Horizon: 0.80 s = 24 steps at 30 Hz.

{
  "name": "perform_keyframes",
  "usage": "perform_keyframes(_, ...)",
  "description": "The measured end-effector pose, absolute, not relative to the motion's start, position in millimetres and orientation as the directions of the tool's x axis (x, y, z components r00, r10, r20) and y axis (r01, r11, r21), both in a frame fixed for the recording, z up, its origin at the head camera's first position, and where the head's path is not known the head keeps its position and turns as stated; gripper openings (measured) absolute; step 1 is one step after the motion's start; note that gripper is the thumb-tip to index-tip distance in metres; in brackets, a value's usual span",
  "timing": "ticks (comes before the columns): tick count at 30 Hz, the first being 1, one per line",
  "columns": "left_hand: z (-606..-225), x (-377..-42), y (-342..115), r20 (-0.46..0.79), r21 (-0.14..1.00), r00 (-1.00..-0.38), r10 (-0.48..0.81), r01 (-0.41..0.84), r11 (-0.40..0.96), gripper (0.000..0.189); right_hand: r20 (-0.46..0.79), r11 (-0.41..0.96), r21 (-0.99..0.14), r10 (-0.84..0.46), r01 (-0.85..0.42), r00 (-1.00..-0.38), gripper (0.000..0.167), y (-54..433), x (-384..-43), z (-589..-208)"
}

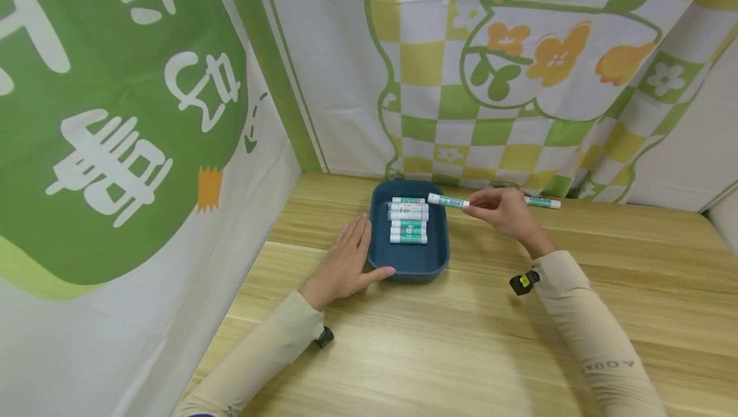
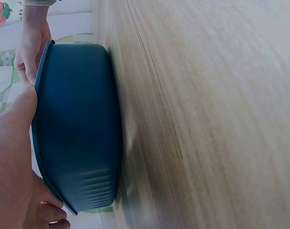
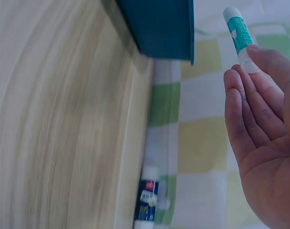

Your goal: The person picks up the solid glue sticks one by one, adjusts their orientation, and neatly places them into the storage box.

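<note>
A blue plastic tray (image 1: 409, 262) sits on the wooden table with several glue sticks (image 1: 409, 228) lying crosswise in it, white-ended with mostly green labels. Against its left side rests my left hand (image 1: 344, 262), fingers straight along the rim and thumb over the front corner. In the left wrist view, the thumb (image 2: 24, 105) touches the tray's rim. My right hand (image 1: 503, 212) pinches one end of a green-labelled glue stick (image 1: 447, 201), whose other end overlaps the tray's right rim. The right wrist view shows this glue stick (image 3: 239, 38) between thumb and fingertips.
Behind the right hand, another glue stick (image 1: 543, 202) lies near the table's back edge. In the right wrist view, a dark-labelled stick (image 3: 147, 196) lies by that edge. A checked, flowered cloth (image 1: 450, 109) hangs behind the wooden table (image 1: 438, 340), and a green-and-white cloth (image 1: 144, 244) hangs at left.
</note>
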<state>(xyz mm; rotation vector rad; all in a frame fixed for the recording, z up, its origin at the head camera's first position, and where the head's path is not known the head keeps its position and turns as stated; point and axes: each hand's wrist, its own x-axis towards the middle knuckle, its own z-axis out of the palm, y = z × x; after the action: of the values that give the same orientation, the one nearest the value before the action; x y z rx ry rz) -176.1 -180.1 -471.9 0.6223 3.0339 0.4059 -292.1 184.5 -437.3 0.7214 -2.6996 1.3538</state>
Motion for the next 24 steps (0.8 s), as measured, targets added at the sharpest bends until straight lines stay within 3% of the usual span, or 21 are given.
perform_keyframes(14, -472, -174, -182, 0.053, 0.255, -0.917, 0.395, 0.395, 0.883, 0.112, 0.212, 0.496, -0.696, -0.550, -0.519, -0.808, 0.016, 136, -272, -435)
perform_keyframes(24, -473, -175, -181, 0.071, 0.260, -0.916, 0.395, 0.399, 0.879, 0.112, 0.169, 0.535, -0.581, -0.658, -0.614, -0.734, 0.011, 108, -268, -436)
